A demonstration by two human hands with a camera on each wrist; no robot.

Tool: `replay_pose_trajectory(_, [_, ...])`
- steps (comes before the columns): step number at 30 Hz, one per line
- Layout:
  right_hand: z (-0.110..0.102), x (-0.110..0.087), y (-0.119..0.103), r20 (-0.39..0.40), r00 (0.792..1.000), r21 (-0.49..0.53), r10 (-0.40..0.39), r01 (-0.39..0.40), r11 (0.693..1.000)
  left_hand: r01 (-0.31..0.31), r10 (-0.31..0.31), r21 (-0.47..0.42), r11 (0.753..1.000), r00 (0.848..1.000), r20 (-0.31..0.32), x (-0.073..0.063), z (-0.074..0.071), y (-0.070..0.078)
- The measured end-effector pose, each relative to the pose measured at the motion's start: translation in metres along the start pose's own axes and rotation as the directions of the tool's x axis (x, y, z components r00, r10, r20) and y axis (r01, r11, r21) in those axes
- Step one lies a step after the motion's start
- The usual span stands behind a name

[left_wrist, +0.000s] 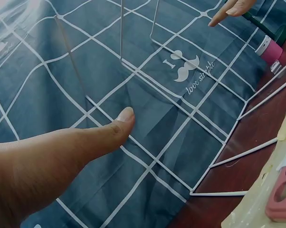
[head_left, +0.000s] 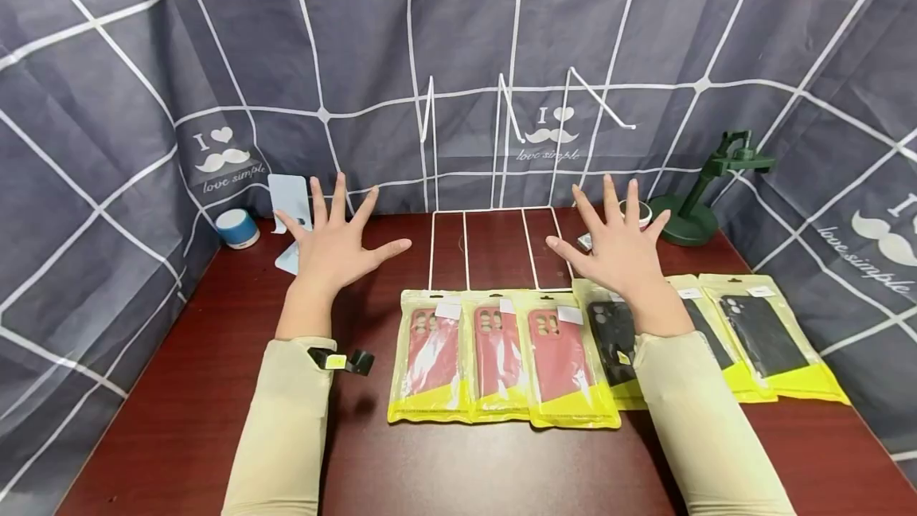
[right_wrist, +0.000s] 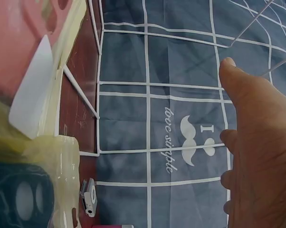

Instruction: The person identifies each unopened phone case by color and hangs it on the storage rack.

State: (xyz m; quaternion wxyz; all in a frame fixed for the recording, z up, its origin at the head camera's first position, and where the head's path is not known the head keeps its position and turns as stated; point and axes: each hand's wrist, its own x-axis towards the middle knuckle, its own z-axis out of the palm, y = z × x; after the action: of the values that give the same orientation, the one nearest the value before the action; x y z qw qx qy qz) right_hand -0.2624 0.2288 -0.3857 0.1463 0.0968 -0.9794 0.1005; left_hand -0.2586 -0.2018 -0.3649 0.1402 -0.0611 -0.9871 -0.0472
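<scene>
"Pale sleeves [head_left: 286, 420] reach in nearest the camera on my feed. What stands beyond?"

"I see a gridded curtain [head_left: 466, 30] along the far side and flanks, then a dark red table [head_left: 444, 476]. A white wire rack [head_left: 466, 249] stands at its far middle, set, I'd judge, within reach of both arms."

"And the packets?"

"Three red-case packets [head_left: 496, 357] lie just nearer than the rack, edges overlapping. Three dark-case packets [head_left: 766, 341] continue to the right, one partly hidden by the right forearm. Probably they're grouped by colour and laid face up so the contents show: what looks like one phone case in each clear-fronted bag."

"How are the fingers?"

"Straight and spread wide on both. The left hand [head_left: 333, 249] and right hand [head_left: 619, 257] hold nothing; I read that as a deliberate display of empty palms or a ready pose."

"Any smaller containers?"

"Far right, my left-wrist view shows a pink tub [left_wrist: 270, 50] with a white rim. I can't tell what's inside."
</scene>
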Motion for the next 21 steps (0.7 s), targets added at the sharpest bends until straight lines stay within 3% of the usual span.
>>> replay_pose_trajectory(3, [0.001, 0.001, -0.006, -0.006, 1.000, 0.009, -0.017, 0.017, 1.000, -0.006, 0.007, -0.025, 1.000, 0.999, 0.036, 0.001, -0.001, -0.001])
replay_pose_trajectory(7, [0.001, 0.000, -0.025, -0.015, 0.994, 0.119, -0.109, 0.110, 0.987, -0.037, 0.055, -0.188, 0.981, 0.994, 0.091, 0.008, 0.011, 0.003])
replay_pose_trajectory(10, [0.005, -0.006, -0.061, 0.047, 0.971, 0.281, -0.236, 0.214, 0.936, -0.040, 0.100, -0.351, 0.935, 0.983, 0.155, 0.013, 0.034, 0.010])
replay_pose_trajectory(14, [0.023, -0.014, -0.127, 0.196, 0.888, 0.430, -0.416, 0.303, 0.851, -0.007, 0.137, -0.493, 0.870, 0.964, 0.229, 0.017, 0.069, 0.016])
replay_pose_trajectory(17, [0.044, -0.016, -0.163, 0.253, 0.839, 0.400, -0.482, 0.362, 0.842, 0.001, 0.161, -0.583, 0.813, 0.961, 0.226, 0.018, 0.091, 0.016])
replay_pose_trajectory(21, [0.070, -0.021, -0.178, 0.300, 0.843, 0.316, -0.446, 0.353, 0.881, 0.031, 0.173, -0.665, 0.746, 0.956, 0.238, 0.011, 0.112, 0.014])
